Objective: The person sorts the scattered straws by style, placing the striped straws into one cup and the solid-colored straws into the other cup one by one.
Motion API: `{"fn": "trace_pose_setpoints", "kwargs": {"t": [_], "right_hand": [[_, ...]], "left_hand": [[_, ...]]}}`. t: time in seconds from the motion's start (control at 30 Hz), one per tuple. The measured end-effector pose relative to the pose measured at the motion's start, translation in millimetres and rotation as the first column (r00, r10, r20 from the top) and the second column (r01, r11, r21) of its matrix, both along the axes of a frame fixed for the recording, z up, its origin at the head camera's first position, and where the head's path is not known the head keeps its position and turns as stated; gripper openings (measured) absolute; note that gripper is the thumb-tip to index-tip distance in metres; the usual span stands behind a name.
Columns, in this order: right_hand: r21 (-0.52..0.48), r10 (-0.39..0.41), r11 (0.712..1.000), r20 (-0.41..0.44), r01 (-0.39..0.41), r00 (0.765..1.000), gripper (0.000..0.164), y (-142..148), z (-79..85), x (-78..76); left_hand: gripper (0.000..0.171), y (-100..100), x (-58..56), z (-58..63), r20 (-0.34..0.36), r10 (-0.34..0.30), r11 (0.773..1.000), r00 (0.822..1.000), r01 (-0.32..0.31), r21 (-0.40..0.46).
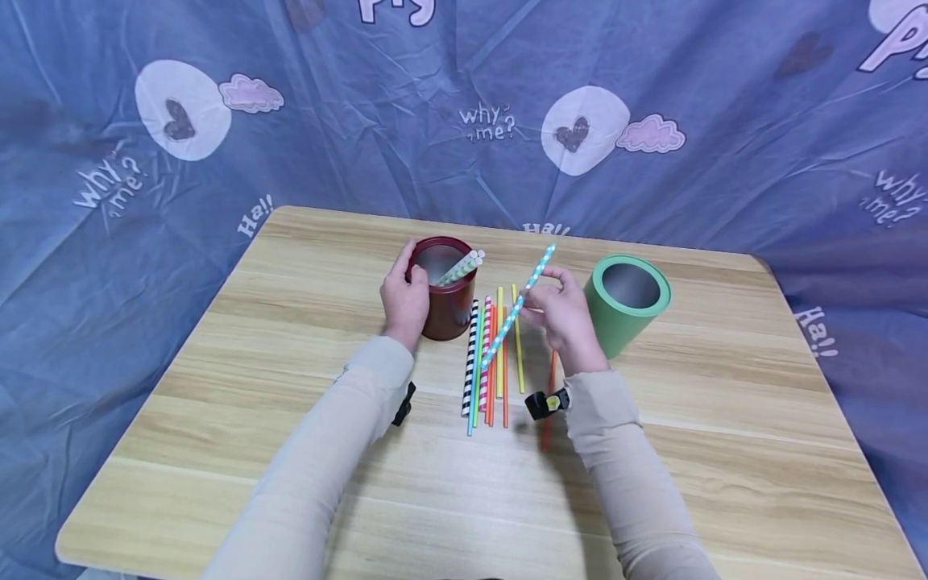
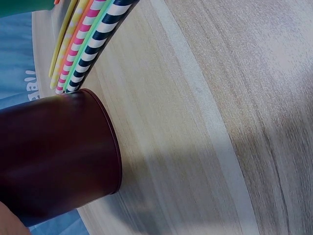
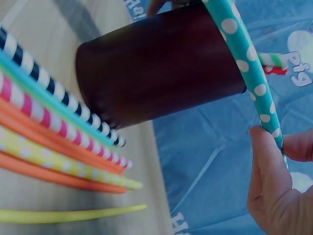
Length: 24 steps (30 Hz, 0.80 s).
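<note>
I count two cups (image 1: 448,312), one black-striped straw (image 1: 470,358), one pink-striped straw (image 3: 59,125) and one dotted turquoise straw (image 3: 245,58).

The dotted straw (image 1: 514,313) is turquoise and white; left canister (image 1: 449,310) maroon.

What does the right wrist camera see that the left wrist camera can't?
Of these two, only the right wrist view shows the right hand pinching the dotted turquoise straw, and straw ends poking out of the dark red cup. Only the left wrist view shows part of the green can. Both show that cup, the black-striped straw, the pink-striped straw and part of the left hand.
</note>
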State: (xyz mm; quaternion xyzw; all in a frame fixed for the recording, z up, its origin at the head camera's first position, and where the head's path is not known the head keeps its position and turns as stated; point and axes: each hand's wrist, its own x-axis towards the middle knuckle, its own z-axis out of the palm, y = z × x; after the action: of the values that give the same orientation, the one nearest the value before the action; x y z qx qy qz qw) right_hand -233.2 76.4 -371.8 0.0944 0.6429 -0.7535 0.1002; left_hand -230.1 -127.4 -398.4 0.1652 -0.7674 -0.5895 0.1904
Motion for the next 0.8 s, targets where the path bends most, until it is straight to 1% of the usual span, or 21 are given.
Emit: {"fn": "trace_pose_setpoints", "kwargs": {"t": [0.2, 0.4, 0.47, 0.57, 0.7, 0.8], "right_hand": [[-0.095, -0.070, 0.994, -0.090, 0.061, 0.994, 0.036, -4, 14.6, 2.4], [-0.135, -0.151, 0.983, -0.182, 0.128, 0.972, 0.040, -10, 25.0, 4.1], [-0.160, -0.192, 0.974, -0.212, 0.160, 0.958, 0.041, -13, 27.5, 4.2], [-0.211, -0.249, 0.958, -0.268, 0.196, 0.931, 0.041, -18, 30.5, 4.0], [-0.275, -0.305, 0.936, -0.329, 0.219, 0.894, 0.042, -23, 34.0, 5.0], [-0.315, -0.333, 0.922, -0.356, 0.223, 0.873, 0.042, -26, 35.8, 6.0]], "left_hand": [[0.044, 0, 0.1, 0.3, 0.001, -0.001, 1.000, 1.000, 0.001, -0.003], [0.044, 0, -0.2, -0.1, -0.004, -0.003, 1.000, 1.000, 0.003, -0.004], [0.044, 0, -0.3, -0.3, -0.009, -0.003, 1.000, 1.000, 0.003, -0.005], [0.044, 0, -0.3, -0.5, -0.011, -0.003, 1.000, 1.000, 0.002, -0.007], [0.044, 0, -0.3, -0.8, -0.006, -0.004, 1.000, 1.000, 0.004, -0.008], [0.044, -1, -0.3, -0.8, -0.004, -0.003, 1.000, 1.000, 0.003, -0.009]]}}
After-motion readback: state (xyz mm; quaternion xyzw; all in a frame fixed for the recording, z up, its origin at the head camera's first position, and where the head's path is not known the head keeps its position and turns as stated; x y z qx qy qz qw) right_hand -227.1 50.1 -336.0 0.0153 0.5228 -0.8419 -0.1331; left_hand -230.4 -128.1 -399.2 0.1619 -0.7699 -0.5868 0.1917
